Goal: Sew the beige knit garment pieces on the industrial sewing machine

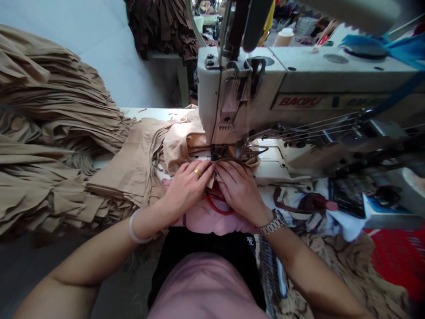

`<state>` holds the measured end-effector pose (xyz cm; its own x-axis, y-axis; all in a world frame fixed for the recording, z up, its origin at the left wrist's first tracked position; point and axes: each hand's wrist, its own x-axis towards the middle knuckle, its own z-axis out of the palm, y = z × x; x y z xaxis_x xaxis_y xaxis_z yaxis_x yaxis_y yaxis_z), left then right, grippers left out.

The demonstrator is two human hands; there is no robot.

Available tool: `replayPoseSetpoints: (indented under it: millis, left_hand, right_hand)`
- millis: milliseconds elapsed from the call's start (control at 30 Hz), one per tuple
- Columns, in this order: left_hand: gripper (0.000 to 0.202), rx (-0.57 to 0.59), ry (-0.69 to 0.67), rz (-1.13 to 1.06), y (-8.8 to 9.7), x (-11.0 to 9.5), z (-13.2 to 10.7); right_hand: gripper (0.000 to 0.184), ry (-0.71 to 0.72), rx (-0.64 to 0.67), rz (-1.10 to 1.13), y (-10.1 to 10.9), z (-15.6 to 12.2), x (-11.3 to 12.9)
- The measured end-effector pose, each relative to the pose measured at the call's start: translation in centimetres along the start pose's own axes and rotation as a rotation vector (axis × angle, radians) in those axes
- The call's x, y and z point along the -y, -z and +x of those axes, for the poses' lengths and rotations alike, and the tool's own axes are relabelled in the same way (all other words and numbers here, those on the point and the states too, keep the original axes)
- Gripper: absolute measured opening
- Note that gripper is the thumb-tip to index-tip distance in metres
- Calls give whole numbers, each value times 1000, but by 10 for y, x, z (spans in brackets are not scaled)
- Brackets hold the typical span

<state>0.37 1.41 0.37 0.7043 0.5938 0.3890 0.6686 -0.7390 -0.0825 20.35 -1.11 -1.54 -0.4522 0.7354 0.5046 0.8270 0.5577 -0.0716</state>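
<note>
My left hand (pixel 191 184), with a gold ring and a pale bracelet, pinches a piece of tan fabric (pixel 181 139) just in front of the sewing machine's needle area (pixel 215 153). Close against it, my right hand (pixel 241 188), wearing a metal watch, grips the same fabric from the other side. The fingertips nearly meet, and they hide the edge being held. Part of the cloth bunches behind the fingers, under the head of the sewing machine (pixel 210 102). Below my hands lies a red looped handle (pixel 221 209), like that of scissors, on pink cloth (pixel 199 218).
Stacked tan fabric pieces (pixel 124 170) and a big tan pile (pixel 59 97) crowd the left. Dark brown pieces (pixel 162 26) hang behind. To the right are a dark strap (pixel 312 203), white cloth (pixel 348 223), a red basket (pixel 396 257) and more tan cloth (pixel 352 261).
</note>
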Motion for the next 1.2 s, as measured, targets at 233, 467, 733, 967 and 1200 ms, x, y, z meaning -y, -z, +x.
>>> replayPoseSetpoints:
  millis: [233, 467, 733, 967, 1200]
  left_hand:
    - [35, 6, 36, -20, -5, 2, 4]
    - [31, -28, -67, -104, 3, 10, 2]
    - [22, -72, -110, -134, 1, 13, 1]
    - [30, -89, -39, -186, -4, 12, 8]
    - [34, -101, -36, -195, -3, 17, 9]
  right_hand:
    - [39, -49, 29, -36, 0, 7, -1]
    - [31, -15, -58, 31, -1, 5, -4]
    - [22, -5, -113, 106, 0, 5, -2]
    - [22, -31, -75, 96, -1, 17, -11]
    - [25, -65, 16, 88, -2, 26, -19]
